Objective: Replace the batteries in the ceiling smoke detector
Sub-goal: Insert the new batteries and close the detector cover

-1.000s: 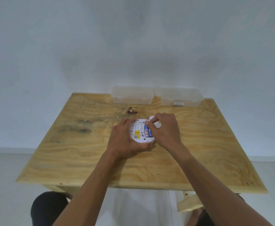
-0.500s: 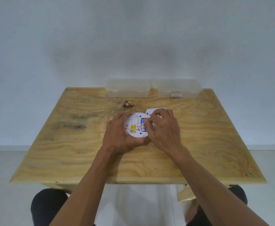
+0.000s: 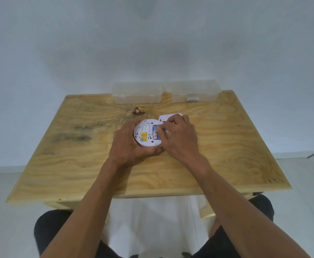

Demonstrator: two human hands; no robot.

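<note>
Plywood table (image 3: 226,155) is carrying everything here, and you are working near its middle, a little toward the far edge. Your left hand (image 3: 128,144) is curling around the left and near side of the round white smoke detector (image 3: 146,135), which is lying back side up on the wood; the fingers are wrapping its far-left rim and the thumb is pressing against the near rim. Your right hand (image 3: 180,138) is covering the detector's right side, its fingers bunching together with the fingertips (image 3: 159,129) pinching at the battery compartment. Whether they are actually gripping a cell or only pressing on it, you cannot tell from this view. One blue and white battery (image 3: 155,135) is showing in the open compartment, lying along the far-to-near line just left of your right fingertips. A yellow label (image 3: 143,136) is sitting on the detector's back to the left of the battery.

Just beyond your right hand, a flat white cover piece (image 3: 168,116) is lying on the wood, partly hidden by your knuckles. Along the far edge of the table two clear plastic boxes are standing side by side with lids closed: the left box (image 3: 136,94) and the right box (image 3: 195,92), well apart from the detector. A dark knot (image 3: 139,111) is marking the wood between the left box and the detector.
</note>
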